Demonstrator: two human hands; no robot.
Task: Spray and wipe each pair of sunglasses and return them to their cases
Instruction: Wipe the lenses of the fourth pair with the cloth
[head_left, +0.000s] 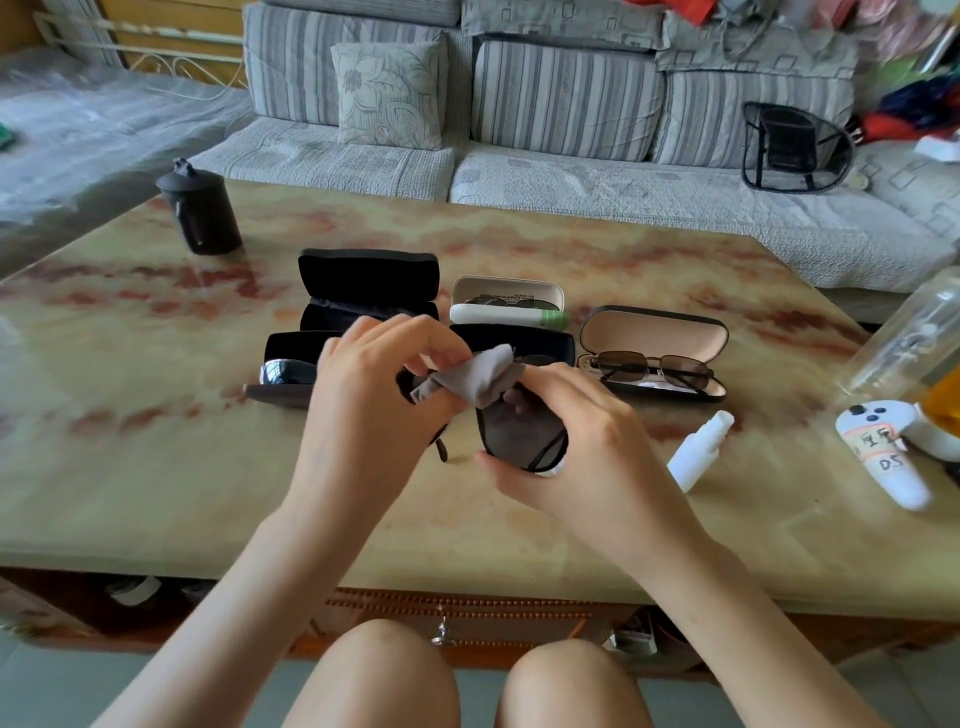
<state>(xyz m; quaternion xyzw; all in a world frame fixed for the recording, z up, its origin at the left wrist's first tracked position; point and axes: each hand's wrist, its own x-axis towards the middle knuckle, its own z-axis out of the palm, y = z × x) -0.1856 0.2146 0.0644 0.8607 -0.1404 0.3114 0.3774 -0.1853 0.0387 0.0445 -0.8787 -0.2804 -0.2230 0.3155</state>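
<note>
Sunglasses (519, 436) with dark lenses are held up over the middle of the table (156, 467), a bit toward its near edge. The right hand (571, 441) grips one lens. Its thumb is under the rim and its fingers are curled behind the glass. You can see those fingers through the lens. The left hand (379, 395) pinches a grey cloth (478, 379), which is bunched up on top of the frame between the two hands. I cannot tell if the left hand holds the frame too.

The step looks like wiping. To do it well, I think the right hand should hold only the rim, because bare fingers on the glass can leave new marks. The cloth should be spread flat, not bunched, and rubbed softly on both sides of each lens. Next, the other lens needs a turn.

An open black case (545, 343) sits just behind the hands and is likely the home for this pair. The spray bottle (696, 447) lies on its side toward the right edge. A brown case (654, 332) with a thin pair is near it. A white case (506, 296) and another black case (369, 280) sit farther back, and a shiny pair (285, 371) rests to the left.
</note>
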